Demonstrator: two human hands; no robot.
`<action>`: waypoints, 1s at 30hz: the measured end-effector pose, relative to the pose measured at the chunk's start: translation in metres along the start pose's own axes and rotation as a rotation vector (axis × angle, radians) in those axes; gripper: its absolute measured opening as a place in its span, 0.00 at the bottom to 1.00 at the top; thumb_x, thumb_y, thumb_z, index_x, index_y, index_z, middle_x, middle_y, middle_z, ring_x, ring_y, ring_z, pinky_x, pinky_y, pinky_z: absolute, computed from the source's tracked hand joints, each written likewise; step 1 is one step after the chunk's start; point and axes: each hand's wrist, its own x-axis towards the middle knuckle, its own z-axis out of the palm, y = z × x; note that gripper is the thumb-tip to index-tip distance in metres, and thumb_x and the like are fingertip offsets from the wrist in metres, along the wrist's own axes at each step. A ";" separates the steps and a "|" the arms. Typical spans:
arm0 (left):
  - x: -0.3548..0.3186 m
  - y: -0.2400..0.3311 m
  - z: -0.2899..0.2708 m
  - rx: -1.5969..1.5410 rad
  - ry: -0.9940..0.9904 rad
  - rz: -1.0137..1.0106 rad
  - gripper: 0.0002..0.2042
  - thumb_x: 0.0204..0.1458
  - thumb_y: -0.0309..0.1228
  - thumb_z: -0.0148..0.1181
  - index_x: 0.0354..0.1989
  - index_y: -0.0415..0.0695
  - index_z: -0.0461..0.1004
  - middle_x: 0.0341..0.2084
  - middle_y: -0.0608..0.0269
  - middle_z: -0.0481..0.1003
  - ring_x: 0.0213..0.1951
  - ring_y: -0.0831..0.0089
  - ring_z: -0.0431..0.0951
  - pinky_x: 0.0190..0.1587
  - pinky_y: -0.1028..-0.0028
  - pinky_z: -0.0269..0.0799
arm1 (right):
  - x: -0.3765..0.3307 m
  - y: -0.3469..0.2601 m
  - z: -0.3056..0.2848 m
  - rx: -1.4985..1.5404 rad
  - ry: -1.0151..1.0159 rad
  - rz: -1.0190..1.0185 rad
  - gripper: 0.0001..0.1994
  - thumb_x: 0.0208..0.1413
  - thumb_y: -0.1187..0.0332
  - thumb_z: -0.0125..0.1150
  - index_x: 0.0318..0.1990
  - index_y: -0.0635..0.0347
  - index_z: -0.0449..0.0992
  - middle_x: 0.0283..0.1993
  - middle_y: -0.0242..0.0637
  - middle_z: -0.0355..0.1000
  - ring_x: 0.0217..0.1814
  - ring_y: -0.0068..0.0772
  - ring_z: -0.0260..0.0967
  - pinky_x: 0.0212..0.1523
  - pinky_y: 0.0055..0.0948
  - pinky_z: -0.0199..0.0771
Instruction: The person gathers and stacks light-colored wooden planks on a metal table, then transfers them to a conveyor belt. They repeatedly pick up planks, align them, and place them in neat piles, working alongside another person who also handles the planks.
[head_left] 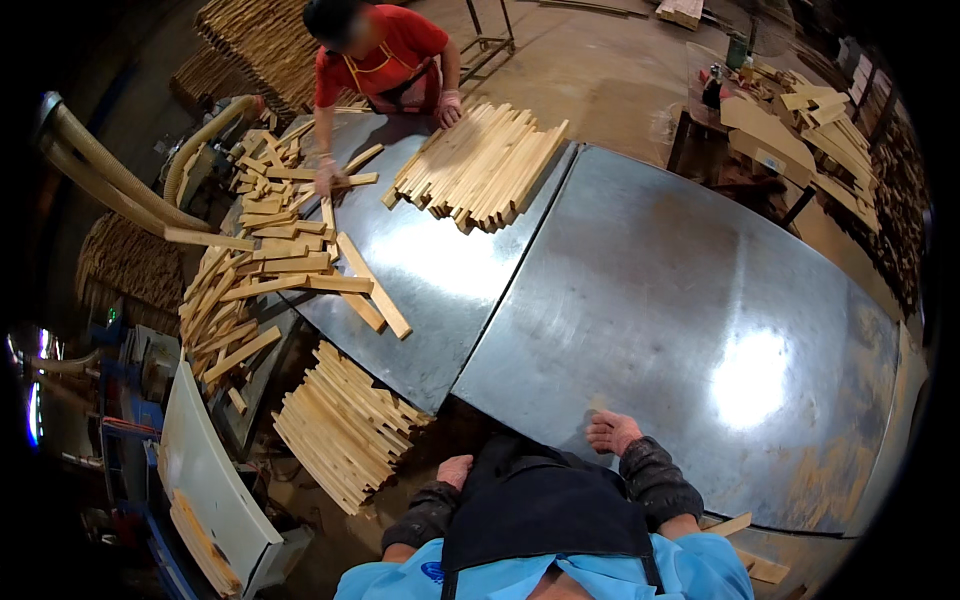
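Observation:
My right hand point(613, 433), in a pinkish work glove, rests at the near edge of the metal-topped table point(640, 290) with its fingers curled. A small tan spot shows at its fingertips, too small to name. My left hand point(456, 471), gloved alike, hangs low beside my dark apron point(545, 505); its fingers are too small and hidden to read. Left of that hand, below the table top, lies a stack of wooden strips point(345, 425). Dark sleeve covers point(660, 485) wrap both my forearms.
Across the table a person in red point(385, 55) touches wooden pieces with gloved hands. A row of strips point(480, 165) lies there, beside a loose heap of pieces point(280, 245). Ribbed hoses point(120, 165) stand at left. At the far right is a bench with boards point(770, 140).

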 end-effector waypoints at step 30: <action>0.006 -0.004 0.007 0.171 0.038 0.081 0.22 0.65 0.44 0.58 0.56 0.40 0.83 0.54 0.48 0.84 0.59 0.55 0.81 0.63 0.63 0.73 | 0.007 0.002 -0.009 -0.021 0.004 0.023 0.21 0.74 0.52 0.54 0.55 0.63 0.76 0.41 0.46 0.84 0.38 0.50 0.85 0.38 0.50 0.87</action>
